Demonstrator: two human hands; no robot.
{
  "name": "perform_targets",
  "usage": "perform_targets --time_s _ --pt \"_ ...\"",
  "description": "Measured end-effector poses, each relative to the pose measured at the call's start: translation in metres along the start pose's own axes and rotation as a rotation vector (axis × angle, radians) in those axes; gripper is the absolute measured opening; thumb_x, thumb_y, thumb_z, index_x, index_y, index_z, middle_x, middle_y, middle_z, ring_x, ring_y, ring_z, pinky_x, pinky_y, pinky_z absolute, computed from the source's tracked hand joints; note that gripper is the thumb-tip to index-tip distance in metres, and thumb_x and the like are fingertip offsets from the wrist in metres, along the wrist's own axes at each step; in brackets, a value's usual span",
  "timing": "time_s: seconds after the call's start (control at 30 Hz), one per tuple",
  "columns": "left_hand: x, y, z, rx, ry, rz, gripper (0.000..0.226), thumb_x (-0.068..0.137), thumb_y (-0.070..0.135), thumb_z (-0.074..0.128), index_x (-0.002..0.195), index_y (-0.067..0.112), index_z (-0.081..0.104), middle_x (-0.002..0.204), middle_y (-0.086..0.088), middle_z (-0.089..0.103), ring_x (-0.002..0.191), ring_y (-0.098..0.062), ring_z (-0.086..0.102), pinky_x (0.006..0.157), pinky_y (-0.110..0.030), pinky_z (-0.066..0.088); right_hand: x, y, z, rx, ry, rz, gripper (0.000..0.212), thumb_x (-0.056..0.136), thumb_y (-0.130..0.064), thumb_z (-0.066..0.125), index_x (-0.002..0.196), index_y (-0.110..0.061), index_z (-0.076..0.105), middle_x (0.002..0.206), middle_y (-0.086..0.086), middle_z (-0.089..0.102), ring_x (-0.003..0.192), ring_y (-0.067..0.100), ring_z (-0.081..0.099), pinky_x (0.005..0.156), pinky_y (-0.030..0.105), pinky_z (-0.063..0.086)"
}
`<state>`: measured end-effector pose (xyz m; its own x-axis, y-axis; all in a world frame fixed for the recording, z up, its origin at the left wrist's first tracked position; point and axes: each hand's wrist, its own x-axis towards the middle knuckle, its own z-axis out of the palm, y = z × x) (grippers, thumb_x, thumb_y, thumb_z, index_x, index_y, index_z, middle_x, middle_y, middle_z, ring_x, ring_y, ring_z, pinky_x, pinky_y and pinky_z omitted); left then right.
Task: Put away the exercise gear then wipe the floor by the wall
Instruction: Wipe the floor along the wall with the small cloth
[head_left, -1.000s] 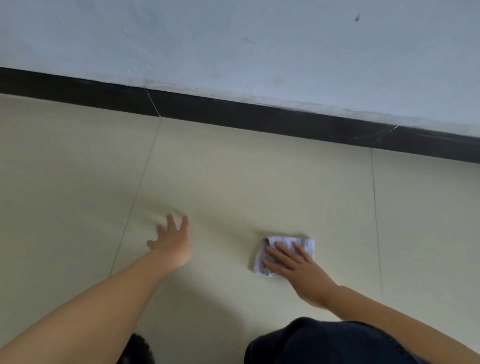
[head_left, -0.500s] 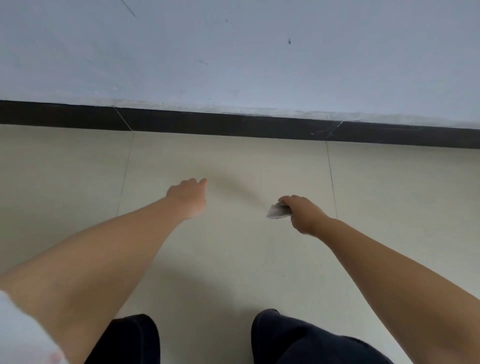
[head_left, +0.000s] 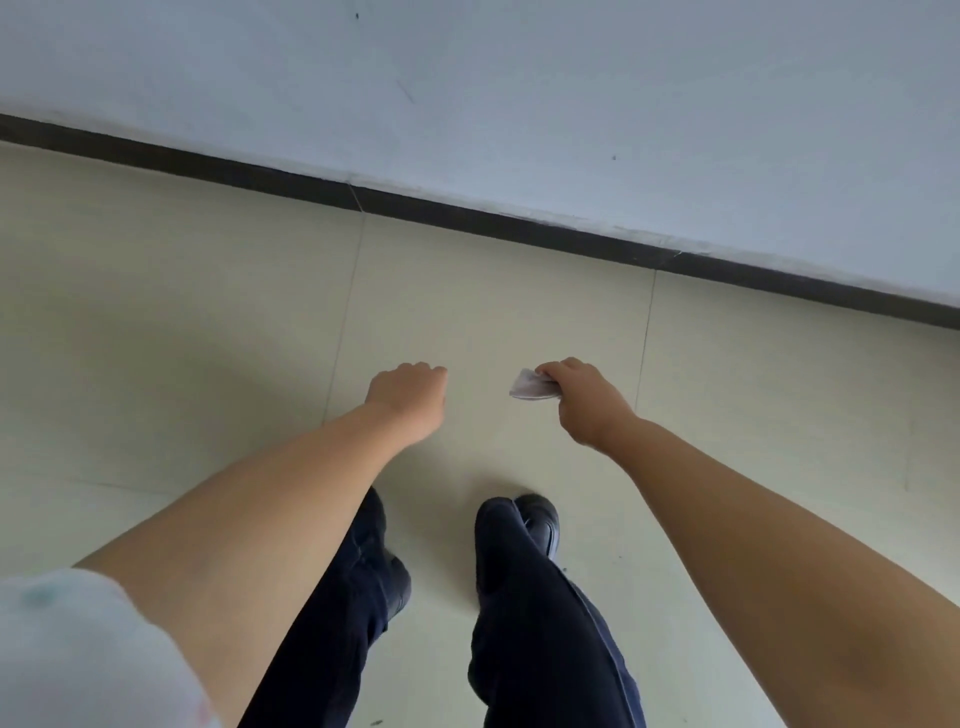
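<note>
A small folded white cloth is pinched in my right hand, which hangs in the air above the pale tiled floor. Only part of the cloth sticks out to the left of the fingers. My left hand hovers beside it, fingers curled under, holding nothing. Both arms reach forward and down from a standing height. No exercise gear is in view.
A white wall with a dark skirting board runs diagonally across the top. My legs in dark trousers and black shoes stand on the tiles below my hands. Thin grout lines cross the floor.
My right hand lifted the cloth off the floor, where it had pressed it flat. My left hand left the tile and curled. The view rose as I stood up, and my feet came into view.
</note>
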<state>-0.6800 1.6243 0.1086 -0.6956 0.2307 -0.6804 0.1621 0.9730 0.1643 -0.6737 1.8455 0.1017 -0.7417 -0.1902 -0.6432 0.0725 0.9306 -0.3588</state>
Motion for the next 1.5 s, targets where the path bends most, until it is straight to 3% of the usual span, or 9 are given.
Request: perform_targets --time_s 0.23,0.43,0.63,0.83,1.0,1.17,1.33,1.5 --pt "-0.122 0.041 -0.092 0.024 0.003 0.041 0.026 0.099 0.016 0.034 0.116 0.008 0.051 0.109 -0.010 0.053 0.096 -0.026 0.054 0.073 -0.034 0.041 -0.113 -0.072 -0.090 -0.002 0.020 -0.046 0.059 0.082 0.011 0.041 0.135 -0.014 0.046 0.130 0.007 0.048 0.115 0.028 0.045 0.093 0.039 0.045" --pt "-0.229 0.064 -0.187 0.041 0.118 0.133 0.031 0.099 0.019 0.035 0.125 0.010 0.047 0.115 -0.010 0.052 0.102 -0.026 0.053 0.081 -0.035 0.043 -0.218 -0.132 -0.172 -0.070 0.068 -0.066 0.059 0.083 0.010 0.043 0.136 -0.015 0.044 0.133 0.006 0.047 0.117 0.027 0.043 0.093 0.037 0.044" --pt "-0.273 0.050 -0.249 0.013 0.232 0.092 0.036 0.099 0.019 0.036 0.133 0.010 0.042 0.124 -0.009 0.051 0.107 -0.025 0.052 0.084 -0.035 0.046 -0.255 -0.183 -0.228 -0.047 0.215 -0.116 0.057 0.084 0.011 0.042 0.135 -0.015 0.046 0.133 0.006 0.047 0.120 0.026 0.042 0.095 0.038 0.044" --pt "-0.307 0.038 -0.273 -0.059 0.257 -0.091 0.037 0.098 0.019 0.036 0.134 0.011 0.040 0.127 -0.010 0.048 0.112 -0.026 0.049 0.087 -0.037 0.043 -0.269 -0.214 -0.261 -0.085 0.215 -0.162 0.057 0.083 0.012 0.041 0.133 -0.015 0.048 0.130 0.007 0.046 0.119 0.027 0.045 0.092 0.034 0.045" --pt "-0.358 0.019 -0.266 -0.183 0.459 -0.355 0.039 0.098 0.020 0.036 0.135 0.011 0.042 0.125 -0.009 0.051 0.112 -0.026 0.051 0.088 -0.036 0.042 -0.267 -0.251 -0.278 -0.250 0.164 -0.385 0.059 0.081 0.012 0.038 0.132 -0.016 0.051 0.128 0.007 0.048 0.116 0.027 0.046 0.088 0.035 0.047" --pt "-0.433 0.023 -0.196 -0.341 0.538 -0.648 0.045 0.099 0.024 0.033 0.143 0.015 0.034 0.135 -0.007 0.048 0.118 -0.023 0.049 0.097 -0.035 0.039 -0.281 -0.297 -0.257 -0.329 0.111 -0.669 0.059 0.081 0.014 0.038 0.131 -0.015 0.053 0.129 0.007 0.048 0.117 0.027 0.047 0.089 0.035 0.048" --pt "-0.504 0.047 -0.125 -0.460 0.455 -0.966 0.051 0.100 0.034 0.030 0.149 0.022 0.022 0.152 -0.005 0.028 0.140 -0.020 0.027 0.113 -0.043 0.022 -0.317 -0.329 -0.209 -0.490 -0.031 -0.960 0.055 0.084 0.010 0.040 0.131 -0.016 0.050 0.128 0.004 0.048 0.116 0.024 0.045 0.092 0.036 0.046" --pt "-0.567 0.064 -0.084 -0.567 0.493 -1.178 0.054 0.101 0.040 0.025 0.151 0.022 0.016 0.157 -0.006 0.016 0.146 -0.020 0.014 0.117 -0.048 0.013 -0.347 -0.368 -0.166 -0.663 -0.096 -1.150 0.053 0.084 0.007 0.040 0.131 -0.016 0.049 0.130 0.004 0.047 0.118 0.023 0.043 0.091 0.034 0.046"
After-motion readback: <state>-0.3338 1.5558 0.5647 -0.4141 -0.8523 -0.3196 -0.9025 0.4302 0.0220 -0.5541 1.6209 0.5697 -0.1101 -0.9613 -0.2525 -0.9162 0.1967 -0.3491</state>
